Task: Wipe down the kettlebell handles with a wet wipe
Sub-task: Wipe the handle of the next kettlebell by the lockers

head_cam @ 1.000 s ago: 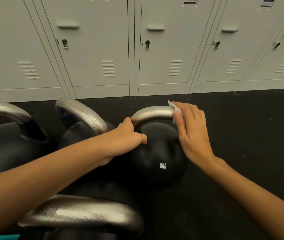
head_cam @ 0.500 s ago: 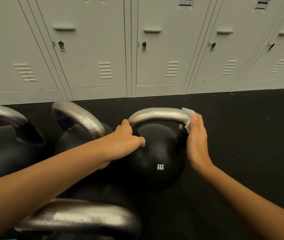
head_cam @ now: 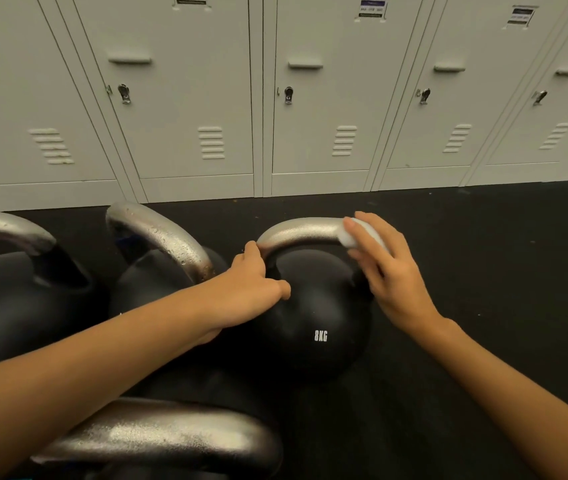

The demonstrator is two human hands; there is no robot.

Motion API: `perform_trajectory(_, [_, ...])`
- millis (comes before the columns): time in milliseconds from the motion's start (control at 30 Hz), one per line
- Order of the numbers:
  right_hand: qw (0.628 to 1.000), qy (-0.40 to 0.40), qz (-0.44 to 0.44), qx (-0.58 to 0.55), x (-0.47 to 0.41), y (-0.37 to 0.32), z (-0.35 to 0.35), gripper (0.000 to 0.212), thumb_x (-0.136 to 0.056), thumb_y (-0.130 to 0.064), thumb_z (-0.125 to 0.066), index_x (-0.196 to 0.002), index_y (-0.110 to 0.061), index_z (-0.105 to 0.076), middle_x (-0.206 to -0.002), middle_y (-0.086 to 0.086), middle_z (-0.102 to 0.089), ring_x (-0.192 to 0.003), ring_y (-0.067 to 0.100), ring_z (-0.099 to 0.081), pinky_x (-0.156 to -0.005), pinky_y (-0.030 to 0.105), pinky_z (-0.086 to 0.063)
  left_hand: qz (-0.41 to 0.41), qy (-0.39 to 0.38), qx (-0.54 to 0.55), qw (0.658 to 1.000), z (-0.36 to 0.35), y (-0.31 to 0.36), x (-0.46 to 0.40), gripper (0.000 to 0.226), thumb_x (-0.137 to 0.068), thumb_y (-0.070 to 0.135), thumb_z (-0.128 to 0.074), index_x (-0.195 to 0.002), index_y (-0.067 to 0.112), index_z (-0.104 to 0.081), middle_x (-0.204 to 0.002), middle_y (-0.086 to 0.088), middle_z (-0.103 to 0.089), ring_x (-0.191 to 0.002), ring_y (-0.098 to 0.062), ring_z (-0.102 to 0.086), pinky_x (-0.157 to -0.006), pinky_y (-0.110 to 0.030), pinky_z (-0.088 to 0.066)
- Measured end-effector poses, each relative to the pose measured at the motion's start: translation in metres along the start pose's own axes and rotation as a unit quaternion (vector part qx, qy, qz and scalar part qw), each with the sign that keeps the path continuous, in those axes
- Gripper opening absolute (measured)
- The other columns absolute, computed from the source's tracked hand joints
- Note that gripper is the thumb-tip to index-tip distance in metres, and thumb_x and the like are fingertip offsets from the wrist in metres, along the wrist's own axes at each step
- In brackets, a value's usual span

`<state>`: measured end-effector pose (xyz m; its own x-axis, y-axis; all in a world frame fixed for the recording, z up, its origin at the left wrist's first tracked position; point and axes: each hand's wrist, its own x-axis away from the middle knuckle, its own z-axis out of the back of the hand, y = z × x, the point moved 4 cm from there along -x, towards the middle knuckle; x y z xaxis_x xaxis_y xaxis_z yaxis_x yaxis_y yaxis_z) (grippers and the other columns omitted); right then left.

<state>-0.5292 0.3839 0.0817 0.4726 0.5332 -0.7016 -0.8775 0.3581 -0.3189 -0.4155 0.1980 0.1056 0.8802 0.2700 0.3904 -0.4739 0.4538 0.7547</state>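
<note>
Right now the kettlebell is sitting on the dark, faintly speckled floor in front of a row of pale grey metal lockers, its round black matte body marked "8KG" in white. Its handle is arching over the body as a thick loop of dull silver metal with a grainy, pebbled finish. The right hand is lying over the right bend of that handle, its grip curling round a white wipe and pressing it against the metal; only a small folded lump of the wipe is showing between thumb and fingers, the rest being hidden under the hand. The left hand is bracing the left foot of the handle, fingers wrapping it where it meets the body, thumb lying along the black dome. Three more kettlebells are crowding the left side: one cut off by the left edge, one behind the left forearm with droplets beading on its silver loop, and a nearer one showing little more than its broad handle, cut off by the bottom edge. Small labels at the locker tops are too blurred to read.
</note>
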Motion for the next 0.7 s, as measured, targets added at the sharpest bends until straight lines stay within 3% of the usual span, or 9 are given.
perform_trajectory(167, [0.978, 0.008, -0.156, -0.135, 0.025, 0.012, -0.003, 0.05, -0.101, -0.027, -0.047, -0.147, -0.034, -0.03, -0.143, -0.007, -0.039, -0.129, -0.014, -0.036, -0.107, 0.007, -0.028, 0.003, 0.004, -0.006, 1.0, 0.0, 0.002, 0.0, 0.072, -0.087, 0.03, -0.061, -0.146, 0.016, -0.022, -0.142, -0.008, -0.037, -0.125, -0.027, -0.045, -0.105, -0.044, -0.041])
perform_trajectory(267, [0.974, 0.005, -0.181, -0.139, 0.027, 0.014, -0.001, 0.052, -0.099, -0.033, -0.046, -0.147, -0.037, -0.027, -0.138, -0.006, -0.044, -0.123, -0.004, -0.045, -0.104, 0.011, -0.035, 0.005, 0.006, -0.007, 1.0, 0.0, 0.002, 0.0, 0.074, -0.087, 0.029, -0.061, -0.147, 0.017, -0.021, -0.143, -0.008, -0.037, -0.126, -0.028, -0.044, -0.106, -0.044, -0.04])
perform_trajectory(433, [0.998, -0.031, 0.016, 0.053, -0.009, -0.012, 0.004, 0.051, -0.101, -0.022, -0.051, -0.149, -0.03, -0.038, -0.141, 0.006, -0.045, -0.126, 0.019, -0.045, -0.102, 0.029, -0.041, 0.009, 0.001, -0.005, 1.0, 0.0, 0.003, 0.001, 0.077, -0.088, 0.028, -0.06, -0.15, 0.018, -0.016, -0.146, -0.009, -0.033, -0.129, -0.028, -0.041, -0.108, -0.044, -0.038])
perform_trajectory(533, [0.978, -0.032, 0.133, 0.159, -0.029, -0.03, -0.004, 0.054, -0.094, -0.012, -0.061, -0.144, -0.026, -0.047, -0.134, 0.011, -0.056, -0.119, 0.028, -0.052, -0.096, 0.041, -0.042, 0.017, 0.003, -0.006, 1.0, -0.001, 0.005, -0.001, 0.079, -0.088, 0.028, -0.061, -0.15, 0.015, -0.014, -0.146, -0.011, -0.033, -0.129, -0.029, -0.041, -0.108, -0.044, -0.038])
perform_trajectory(700, [0.95, -0.065, 0.207, 0.226, -0.035, -0.034, -0.014, 0.076, -0.082, 0.001, -0.068, -0.146, -0.028, -0.04, -0.141, 0.009, -0.054, -0.124, 0.028, -0.051, -0.1, 0.044, -0.038, 0.02, -0.011, 0.002, 1.0, -0.001, 0.003, 0.0, 0.086, -0.083, 0.031, -0.064, -0.151, 0.019, -0.013, -0.151, -0.01, -0.029, -0.134, -0.03, -0.037, -0.11, -0.045, -0.037])
